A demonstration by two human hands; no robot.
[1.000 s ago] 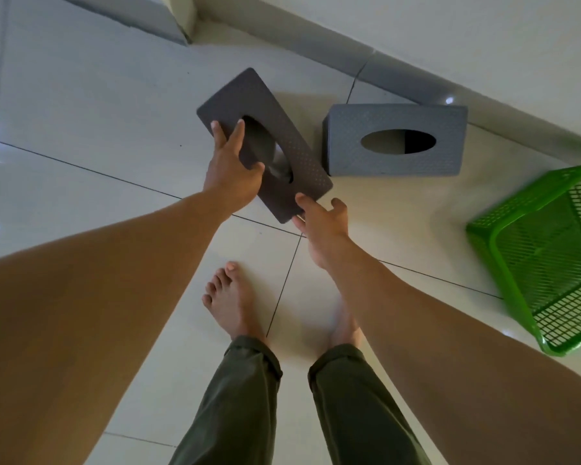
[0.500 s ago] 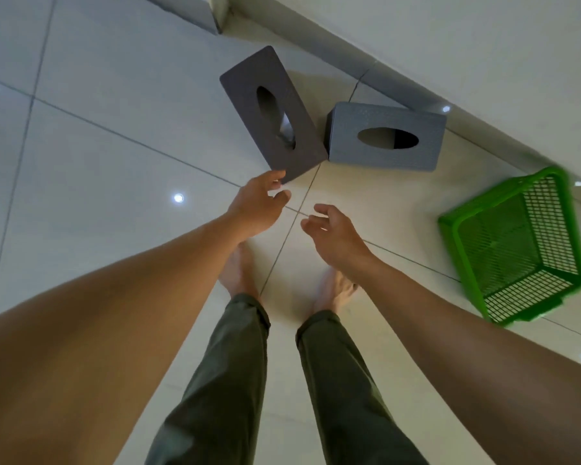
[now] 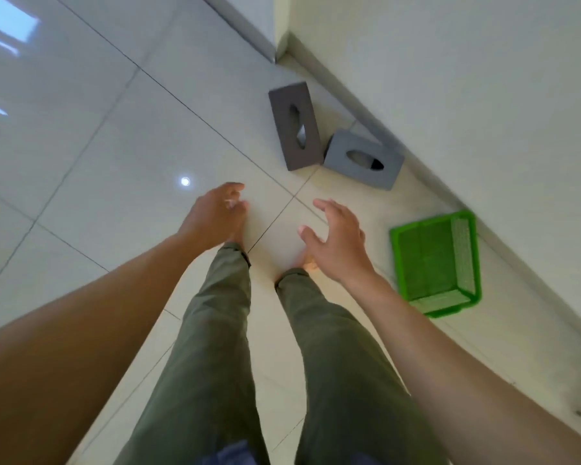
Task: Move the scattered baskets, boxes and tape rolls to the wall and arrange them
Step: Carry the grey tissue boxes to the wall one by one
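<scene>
You have let go of the dark box [image 3: 294, 125]: a second ago your left hand [image 3: 215, 213] gripped it, and now it sits by the wall [image 3: 450, 78], its corner seemingly touching the grey box [image 3: 363, 159]. Both boxes are delivered, though at an angle to each other, so they likely still need squaring. Your left hand has drawn back, fingers loosely curled, holding nothing. Your right hand [image 3: 336, 243] is spread wide, empty and touching nothing. The basket [image 3: 436, 263] lies near the wall to your right, probably next.
</scene>
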